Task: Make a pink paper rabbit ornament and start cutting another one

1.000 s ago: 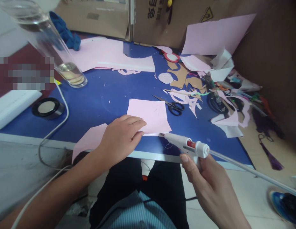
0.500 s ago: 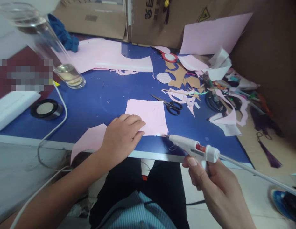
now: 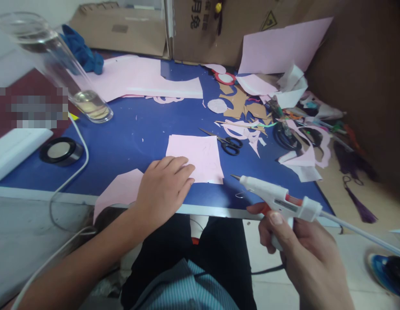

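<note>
My left hand (image 3: 166, 183) lies flat on the lower left part of a pink paper square (image 3: 201, 153), its fingers stretched over the sheet. The square looks like stacked layers, since an edge shows at its upper left. My right hand (image 3: 296, 245) is wrapped round the handle of a white hot glue gun (image 3: 271, 193), with a glue stick (image 3: 358, 230) coming out of its back end. Its nozzle points left, just apart from the paper's lower right corner. Black-handled scissors (image 3: 230, 144) lie right of the square. Under my left wrist, a cut pink paper piece (image 3: 119, 189) sits at the table edge.
A tall glass (image 3: 93, 107) with some liquid stands at the left, near a black tape roll (image 3: 61, 150) and a white cable (image 3: 85, 142). Paper scraps (image 3: 245, 129) crowd the right side of the blue table. Cardboard (image 3: 200, 38) walls the back.
The glue gun in my right hand has moved right, and its nozzle has left the paper's lower right corner. My left hand stays on the paper. The view has shifted slightly.
</note>
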